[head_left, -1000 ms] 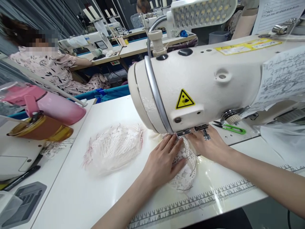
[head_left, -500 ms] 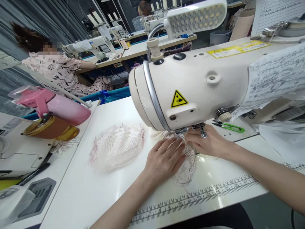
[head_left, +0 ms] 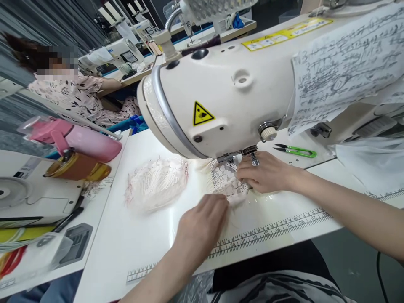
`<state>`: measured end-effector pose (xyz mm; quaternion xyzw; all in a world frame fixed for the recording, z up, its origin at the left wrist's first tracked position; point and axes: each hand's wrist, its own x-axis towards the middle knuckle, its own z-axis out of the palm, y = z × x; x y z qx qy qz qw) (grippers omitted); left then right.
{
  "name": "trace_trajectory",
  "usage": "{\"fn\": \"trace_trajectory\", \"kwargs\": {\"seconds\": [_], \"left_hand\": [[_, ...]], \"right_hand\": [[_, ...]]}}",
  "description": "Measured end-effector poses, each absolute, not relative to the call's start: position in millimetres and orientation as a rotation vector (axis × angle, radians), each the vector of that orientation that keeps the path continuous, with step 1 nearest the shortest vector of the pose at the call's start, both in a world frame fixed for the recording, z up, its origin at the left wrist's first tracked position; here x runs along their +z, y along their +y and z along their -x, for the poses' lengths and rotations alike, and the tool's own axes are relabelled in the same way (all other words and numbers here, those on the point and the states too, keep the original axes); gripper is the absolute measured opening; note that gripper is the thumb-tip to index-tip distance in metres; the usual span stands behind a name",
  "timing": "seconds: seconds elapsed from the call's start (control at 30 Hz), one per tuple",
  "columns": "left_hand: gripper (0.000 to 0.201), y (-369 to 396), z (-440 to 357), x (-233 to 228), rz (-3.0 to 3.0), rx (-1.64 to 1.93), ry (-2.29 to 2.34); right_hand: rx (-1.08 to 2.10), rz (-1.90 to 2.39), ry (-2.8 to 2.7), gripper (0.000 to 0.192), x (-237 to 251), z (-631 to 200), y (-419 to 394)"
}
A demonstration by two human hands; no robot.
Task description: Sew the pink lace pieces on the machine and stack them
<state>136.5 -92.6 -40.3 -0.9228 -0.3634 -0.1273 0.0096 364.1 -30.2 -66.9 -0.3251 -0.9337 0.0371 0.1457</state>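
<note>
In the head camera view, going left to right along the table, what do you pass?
Pink bottle → pile of lace pieces → left hand → lace piece under the needle → right hand → green thread snips.

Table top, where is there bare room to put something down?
Bare table lies in front of the lace pile, left of the left hand, down to the ruler strip. It is crowded under the machine head, where the right hand holds lace.
</note>
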Motion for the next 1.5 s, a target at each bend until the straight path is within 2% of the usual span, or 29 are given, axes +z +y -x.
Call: {"fn": "trace_trajectory", "kwargs": {"seconds": [0.1,0.2,0.27,0.33,0.43,0.53,0.6,0.87,1.07,1.2,1.5], "left_hand": [[0.019,-82.1,-135.8,-23.7,2.893,-0.528,-1.719],[0.028,-68.2,-137.9,-11.0,2.906,-0.464,-1.920],[0.022,-60.6,-140.0,-10.0,2.982,-0.372,-1.859],[0.025,-55.3,-142.4,-14.4,3.056,-0.335,-1.761],[0.016,-51.6,-146.2,-24.2,3.088,-0.491,-1.671],[0.035,-50.7,-148.3,-31.6,3.043,-0.724,-1.528],[0.040,-50.6,-148.2,-36.0,3.069,-0.765,-1.399],[0.007,-52.9,-147.5,-72.0,2.903,-0.717,-0.995],[0.010,-51.1,-144.3,-85.2,2.795,-0.772,-0.814],[0.013,-51.1,-143.3,-84.8,2.748,-0.779,-0.783],[0.014,-51.0,-141.9,-78.7,2.660,-0.773,-0.751]], "right_hand": [[0.067,0.906,-2.673,0.025,-67.3,-364.4,-31.9],[-0.029,0.932,-2.638,0.020,-69.4,-363.0,-31.8],[-0.056,0.955,-2.637,0.019,-70.2,-362.1,-31.3],[-0.059,0.971,-2.648,0.019,-70.0,-361.9,-30.8],[-0.053,0.966,-2.657,0.020,-68.9,-362.5,-29.7],[-0.007,0.937,-2.659,0.023,-68.8,-363.6,-27.7],[0.024,0.912,-2.649,0.025,-69.4,-364.8,-26.4],[0.032,0.767,-2.565,0.018,-66.6,-368.8,-27.0],[0.080,0.754,-2.568,0.024,-68.0,-364.5,-27.1],[0.153,0.698,-2.577,0.015,-73.9,-366.2,-24.4],[0.345,0.606,-2.534,0.018,-76.6,-368.3,-22.1]]}}
